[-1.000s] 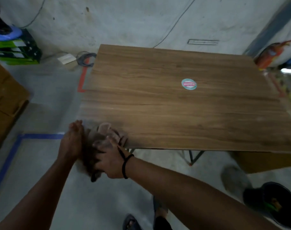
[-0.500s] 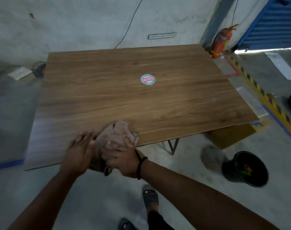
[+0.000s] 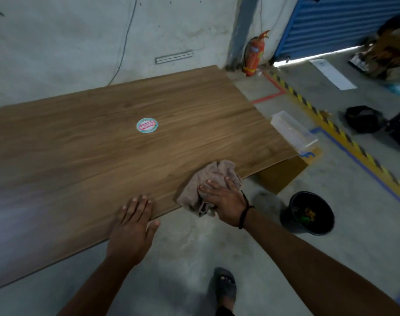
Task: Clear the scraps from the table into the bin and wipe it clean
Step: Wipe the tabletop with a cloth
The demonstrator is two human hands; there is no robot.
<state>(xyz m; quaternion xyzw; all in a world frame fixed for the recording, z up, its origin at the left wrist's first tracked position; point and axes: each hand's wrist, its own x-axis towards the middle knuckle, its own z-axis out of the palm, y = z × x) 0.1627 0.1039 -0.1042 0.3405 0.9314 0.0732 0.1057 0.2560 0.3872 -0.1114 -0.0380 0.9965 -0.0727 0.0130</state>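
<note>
My right hand (image 3: 224, 201) lies flat, fingers spread, pressing the cloth (image 3: 213, 175) at the bench (image 3: 103, 156) edge. My left hand (image 3: 130, 229) rests flat beside it. The bin (image 3: 308, 226) is on the floor.

Crumpled brown cloth (image 3: 213, 176) is seen at near right corner of wooden table (image 3: 103, 167), overhanging the edge. Black bin (image 3: 288, 221) is stood on floor beside, scraps (image 3: 308, 212) inside.

One head-worn view, close above the counter (image 3: 91, 160), looking forward and steeply down over its near edge to the floor (image 3: 189, 247) below and the wall (image 3: 69, 42) beyond.
</note>
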